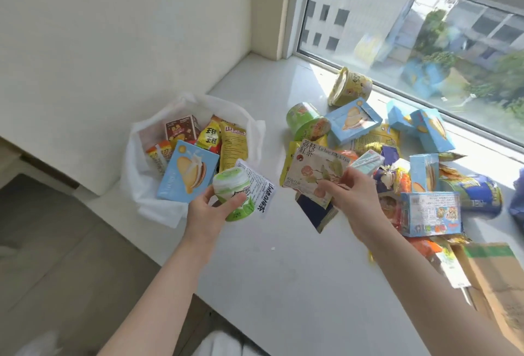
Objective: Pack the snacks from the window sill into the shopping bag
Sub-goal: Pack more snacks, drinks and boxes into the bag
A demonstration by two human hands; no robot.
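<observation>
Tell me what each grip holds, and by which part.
The left grip holds the green-and-white bottle round its body. The right grip pinches the lychee tea packet by its lower right edge.

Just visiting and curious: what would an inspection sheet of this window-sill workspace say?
Surface: white window sill.
Job's things: white shopping bag open, snacks inside; snack pile loose beside the window.
Clutter: cardboard box at right edge.
Hands: left hand grips a green bottle by the bag; right hand holds a lychee tea packet.
Cables: nothing seen.
Surroundings: window, buildings and trees outside; plain wall.
</observation>
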